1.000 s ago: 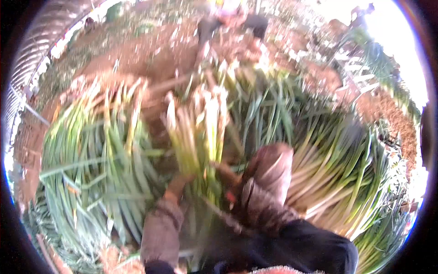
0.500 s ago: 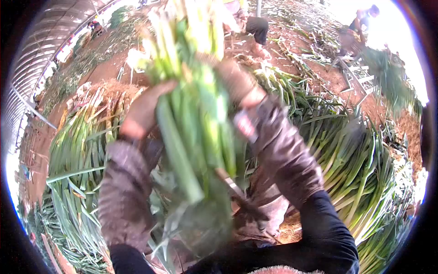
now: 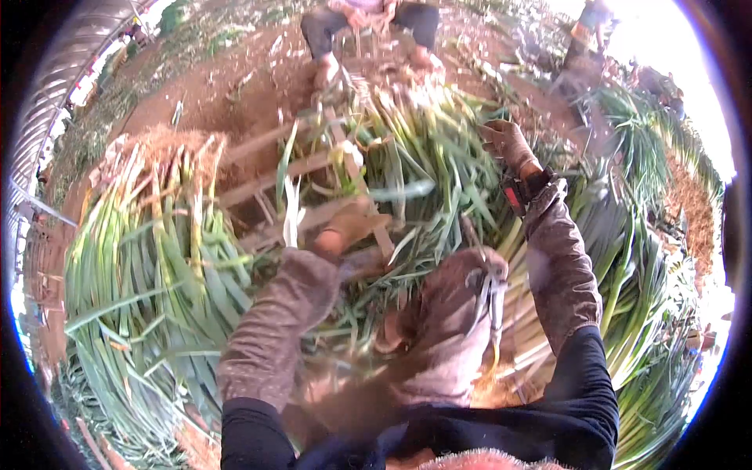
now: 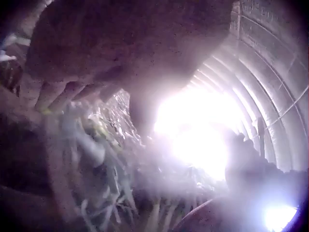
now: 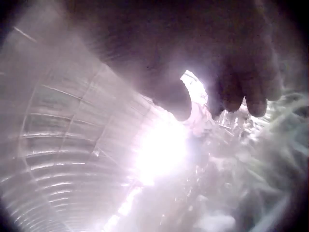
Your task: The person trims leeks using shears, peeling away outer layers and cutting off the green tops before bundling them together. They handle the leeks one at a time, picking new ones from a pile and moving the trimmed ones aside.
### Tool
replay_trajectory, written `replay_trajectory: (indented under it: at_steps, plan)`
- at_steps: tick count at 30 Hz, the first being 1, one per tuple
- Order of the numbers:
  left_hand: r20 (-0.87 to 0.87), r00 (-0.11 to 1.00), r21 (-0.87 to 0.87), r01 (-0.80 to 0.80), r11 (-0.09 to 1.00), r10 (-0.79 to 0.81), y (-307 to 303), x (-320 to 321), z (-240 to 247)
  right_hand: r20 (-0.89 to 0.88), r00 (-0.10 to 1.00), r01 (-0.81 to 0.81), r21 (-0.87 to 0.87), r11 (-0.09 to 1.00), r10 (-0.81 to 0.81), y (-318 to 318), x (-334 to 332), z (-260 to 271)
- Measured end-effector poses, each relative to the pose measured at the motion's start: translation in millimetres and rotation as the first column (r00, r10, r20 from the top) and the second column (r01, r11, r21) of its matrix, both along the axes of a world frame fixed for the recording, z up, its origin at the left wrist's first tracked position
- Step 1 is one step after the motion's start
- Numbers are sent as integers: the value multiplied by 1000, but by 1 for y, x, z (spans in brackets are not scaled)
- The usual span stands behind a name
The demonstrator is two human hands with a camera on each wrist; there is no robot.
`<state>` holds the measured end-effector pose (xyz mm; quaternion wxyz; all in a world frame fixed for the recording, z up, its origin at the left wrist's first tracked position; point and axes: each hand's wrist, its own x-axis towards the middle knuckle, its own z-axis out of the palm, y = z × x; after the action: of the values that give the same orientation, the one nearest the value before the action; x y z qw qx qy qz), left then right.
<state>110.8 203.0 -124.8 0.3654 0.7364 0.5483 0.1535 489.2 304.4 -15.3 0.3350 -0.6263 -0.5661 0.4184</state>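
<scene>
My left hand (image 3: 345,229), in a brown glove, hovers over a wooden slat (image 3: 274,182) and the heap of long green stalks (image 3: 423,168) in front of me. Its fingers (image 4: 53,92) hang loose and hold nothing. My gloved right hand (image 3: 505,142) is raised farther out over the same heap. The right fingers (image 5: 241,94) are loosely curled, with nothing between them. No bundle is in either hand. Both wrist views are blurred and washed out by glare.
Thick piles of green stalks lie at left (image 3: 149,266) and right (image 3: 627,274). My knee (image 3: 450,313) rises between my arms, a thin metal object (image 3: 489,296) beside it. A seated person (image 3: 368,19) is across the heap, another person (image 3: 587,31) far right. The tunnel wall (image 3: 47,94) curves at left.
Half a second ago both hands held a thick bundle of stalks up high. Now the bundle is out of my hands and both arms have come down and apart over the heap.
</scene>
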Motion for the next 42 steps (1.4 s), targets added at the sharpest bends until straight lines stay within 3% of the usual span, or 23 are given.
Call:
replay_trajectory:
  at_steps: [2, 5, 8, 9, 10, 12, 16, 18, 20, 21, 22, 24, 25, 26, 27, 28, 30, 32, 33, 35, 39, 41, 42]
  plan:
    - [175, 982, 65, -88, 994, 75, -38, -60, -86, -125, 984, -135, -77, 988, 125, -25, -9, -33]
    - [-112, 988, -197, -130, 972, 109, -129, -82, -4, -230, 941, -289, -159, 944, 249, -54, -49, -51]
    - [282, 946, -413, -33, 910, 162, -192, -84, 49, -214, 920, -356, -106, 929, 328, -86, -93, -27]
    - [14, 994, -258, -98, 961, 105, -207, -99, 44, -77, 914, -397, 42, 917, 399, -79, -93, -35]
    - [-76, 984, -214, -176, 961, 163, -218, -103, 73, -328, 846, -411, 99, 906, 419, -84, -100, -26]
    - [-170, 975, -277, -186, 943, 142, -221, -139, 110, -194, 908, -346, 150, 926, 370, -116, -122, 10]
    - [-527, 703, 153, -474, 867, 478, -216, -280, 169, -289, 885, -344, 121, 931, 365, -170, -190, -4]
    - [-238, 454, 404, -758, 513, 859, -218, -341, 271, -866, 450, -416, 16, 909, 221, -223, -246, -27]
    - [265, 105, 434, -901, -22, 958, -239, -374, 375, -555, 620, -634, 62, 771, 555, -267, -269, -70]
    - [349, 92, 569, -811, -133, 932, -254, -393, 404, -362, 610, -740, 59, 670, 705, -284, -289, -88]
    - [308, 137, 696, -707, -124, 942, -270, -399, 410, -150, 551, -827, 38, 561, 821, -289, -306, -88]
    - [138, 229, 837, -547, 10, 964, -289, -397, 388, -166, 519, -854, -156, 497, 839, -283, -319, -83]
    - [19, 301, 852, -503, 142, 953, -289, -386, 360, -107, 459, -887, -16, 461, 882, -270, -328, -94]
    - [-102, 380, 826, -482, 291, 919, -287, -374, 326, -484, 372, -824, 221, 522, 792, -262, -338, -103]
    - [-219, 458, 741, -496, 452, 862, -282, -360, 287, -743, 70, -720, 425, 549, 666, -254, -349, -112]
    - [-314, 505, 622, -531, 576, 804, -275, -347, 247, -572, 325, -819, 228, 527, 753, -236, -360, -94]
    - [-443, 531, 359, -633, 686, 722, -261, -322, 173, -251, 448, -889, -20, 458, 858, -216, -387, -40]
    - [-495, 464, 457, -580, 675, 734, -246, -317, 121, -532, 328, -925, -14, 379, 781, -194, -430, -76]
    - [-497, 444, 457, -597, 659, 746, -237, -323, 112, -433, 354, -927, -41, 374, 829, -183, -460, -103]
    - [-499, 410, 458, -624, 634, 764, -219, -340, 105, -769, 362, -906, -155, 395, 527, -190, -499, -112]
    - [-460, 716, -3, -593, 805, 525, -186, -363, 131, -358, 745, -588, 45, 808, 562, -226, -572, -104]
    - [-408, 673, 209, -589, 781, 617, -179, -417, 70, -242, 864, -408, 182, 895, 442, -250, -588, -102]
    - [-460, 661, 32, -655, 755, 593, -177, -403, 93, -219, 912, -304, 207, 930, 347, -254, -597, -115]
